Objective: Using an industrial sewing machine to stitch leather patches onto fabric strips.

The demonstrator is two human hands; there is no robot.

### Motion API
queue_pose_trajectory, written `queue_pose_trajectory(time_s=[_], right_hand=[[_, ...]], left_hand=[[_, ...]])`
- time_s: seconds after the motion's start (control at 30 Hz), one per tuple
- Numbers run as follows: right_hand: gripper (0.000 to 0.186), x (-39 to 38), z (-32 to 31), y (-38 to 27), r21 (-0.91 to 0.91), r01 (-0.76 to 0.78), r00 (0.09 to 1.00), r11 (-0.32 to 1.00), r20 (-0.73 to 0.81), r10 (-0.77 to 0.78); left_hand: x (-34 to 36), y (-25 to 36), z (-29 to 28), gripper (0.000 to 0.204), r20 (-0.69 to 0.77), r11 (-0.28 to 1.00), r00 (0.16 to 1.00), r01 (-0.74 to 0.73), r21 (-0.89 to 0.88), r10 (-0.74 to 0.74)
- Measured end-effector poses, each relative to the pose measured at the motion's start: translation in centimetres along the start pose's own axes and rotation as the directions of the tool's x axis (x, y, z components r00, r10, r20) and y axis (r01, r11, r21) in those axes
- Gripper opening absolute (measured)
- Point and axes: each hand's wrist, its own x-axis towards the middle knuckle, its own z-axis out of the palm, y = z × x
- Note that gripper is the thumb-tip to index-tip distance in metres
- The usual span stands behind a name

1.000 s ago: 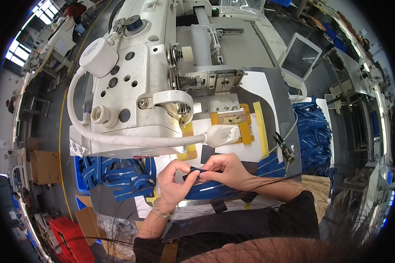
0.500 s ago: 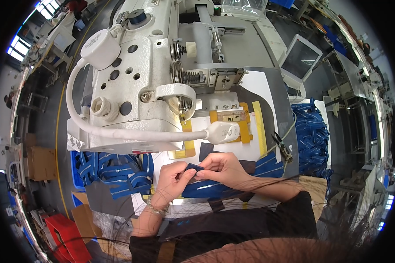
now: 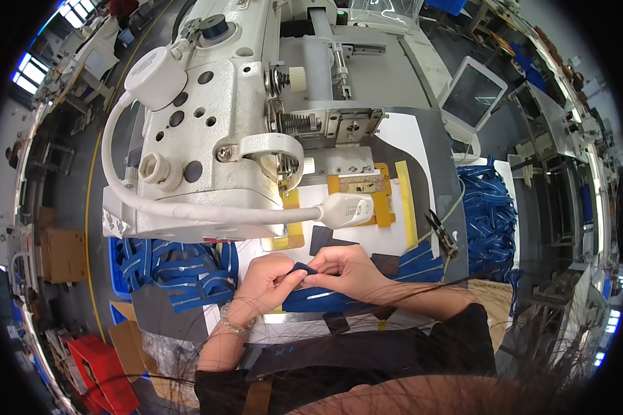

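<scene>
A small dark navy piece of fabric (image 3: 302, 267) is pinched between my two hands over the table's front. My left hand (image 3: 264, 282) is closed, its thumb pressed on the piece's near side. From the other side, my right hand (image 3: 347, 272) grips it with thumb and fingertips. The fingers cover part of the piece. Beneath the hands lie blue strips (image 3: 318, 300) with a light line along them. Dark fabric patches lie just beyond the hands (image 3: 320, 239), right of my right hand (image 3: 385, 263) and at the near edge (image 3: 336, 324).
A white sewing machine (image 3: 218, 155) with a thick white cable (image 3: 208, 209) fills the area beyond my hands. Yellow-edged clamp plates (image 3: 333, 188) sit under its head. Thread snips (image 3: 444, 238) lie to the right. Blue strip heaps flank me left (image 3: 180, 266) and right (image 3: 490, 207). A screen (image 3: 472, 95) stands behind.
My left forearm has shifted slightly left, and both hands still pinch the fabric piece, which is turned a little. The whole view has moved slightly.
</scene>
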Motion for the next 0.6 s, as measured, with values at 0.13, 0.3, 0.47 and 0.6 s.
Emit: queue_pose_trajectory(time_s=[0.13,0.3,0.47,0.6], right_hand=[[0.010,0.3,-1.1,-2.0,-0.474,0.105,0.984,0.874,0.178,-0.022],[0.014,0.2,-1.4,-2.8,-0.651,0.162,0.967,0.741,0.254,0.012],[0.012,0.5,-1.3,-1.2,-0.104,-0.002,0.996,0.995,0.084,0.011],[0.013,0.5,-1.2,-0.6,-0.072,-0.052,0.997,0.996,0.054,0.056]], left_hand=[[0.6,0.7,-0.6,0.034,0.169,0.970,0.969,-0.204,0.130,0.181],[1.0,0.7,-1.0,0.029,0.235,0.964,0.952,-0.229,0.137,0.193],[0.6,-0.4,0.7,0.023,0.056,0.998,0.996,-0.063,-0.003,0.063],[0.9,0.2,0.5,0.022,0.080,0.992,0.991,-0.112,0.055,0.107]])
